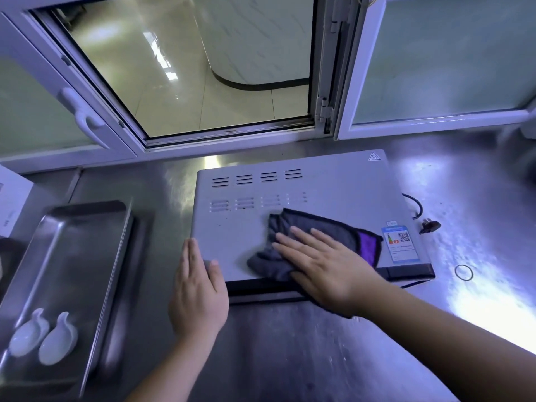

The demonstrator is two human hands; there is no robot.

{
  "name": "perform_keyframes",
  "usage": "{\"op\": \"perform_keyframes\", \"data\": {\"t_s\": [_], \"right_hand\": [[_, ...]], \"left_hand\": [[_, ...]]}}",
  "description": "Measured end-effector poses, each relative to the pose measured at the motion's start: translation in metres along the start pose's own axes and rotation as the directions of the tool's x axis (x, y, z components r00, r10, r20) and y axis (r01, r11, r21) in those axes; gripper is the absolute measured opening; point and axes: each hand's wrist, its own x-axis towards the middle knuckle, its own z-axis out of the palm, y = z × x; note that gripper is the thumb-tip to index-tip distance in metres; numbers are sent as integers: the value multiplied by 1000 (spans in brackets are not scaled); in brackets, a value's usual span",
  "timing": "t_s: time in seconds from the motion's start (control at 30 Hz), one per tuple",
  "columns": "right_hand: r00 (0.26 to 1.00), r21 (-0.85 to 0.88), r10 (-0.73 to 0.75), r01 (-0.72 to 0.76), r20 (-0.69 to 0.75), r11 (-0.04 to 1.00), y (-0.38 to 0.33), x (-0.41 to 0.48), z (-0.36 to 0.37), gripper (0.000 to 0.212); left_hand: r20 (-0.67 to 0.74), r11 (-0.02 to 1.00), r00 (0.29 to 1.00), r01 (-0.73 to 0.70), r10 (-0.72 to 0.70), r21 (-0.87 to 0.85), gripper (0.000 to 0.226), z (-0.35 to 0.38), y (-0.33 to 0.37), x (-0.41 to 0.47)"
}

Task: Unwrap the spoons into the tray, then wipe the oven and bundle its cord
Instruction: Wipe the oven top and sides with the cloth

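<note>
Right hand [327, 274] presses flat, fingers straight, on a grey cloth [319, 227] atop the oven [246, 227]. The left hand [197, 288] rests open against its near left corner, thumb on top. An energy label [401, 243] with a QR code sits by the right front edge, its print too small to read. A hot-surface triangle [374, 156] marks the back right corner. The cord [414, 203] and plug [431, 226] lie on the tabletop [290, 343] just right of the oven. Two white spoons [43, 336] lie in the tray [87, 245] to the left.

The head view looks steeply down from close above the counter [290, 343], facing the window [203, 68].
</note>
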Motion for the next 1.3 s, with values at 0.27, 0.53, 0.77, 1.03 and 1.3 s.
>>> {"op": "perform_keyframes", "data": {"t_s": [0.27, 0.53, 0.77, 1.03, 1.3], "right_hand": [[901, 26, 421, -421, -98, 907, 93, -13, -19, 64], [754, 223, 640, -605, -147, 764, 75, 104, -28, 60], [984, 92, 173, -168, -45, 981, -32, 151, -10, 63], [1000, -12, 19, -19, 5, 1000, -29, 66, 1, 64], [892, 31, 436, -436, -119, 899, 74, 26, -17, 69]], "left_hand": [[2, 1000, 1000, -13, 13, 8, 73, 1, -2, 0], [3, 1000, 1000, 19, -19, -20, 74, 2, -1, -1], [2, 998, 1000, 21, -21, -67, 76, 0, 0, 0], [-7, 997, 1000, -23, 22, -77, 79, 1, -4, 1], [25, 998, 999, -36, 37, -52, 81, -1, -7, 0]]}}
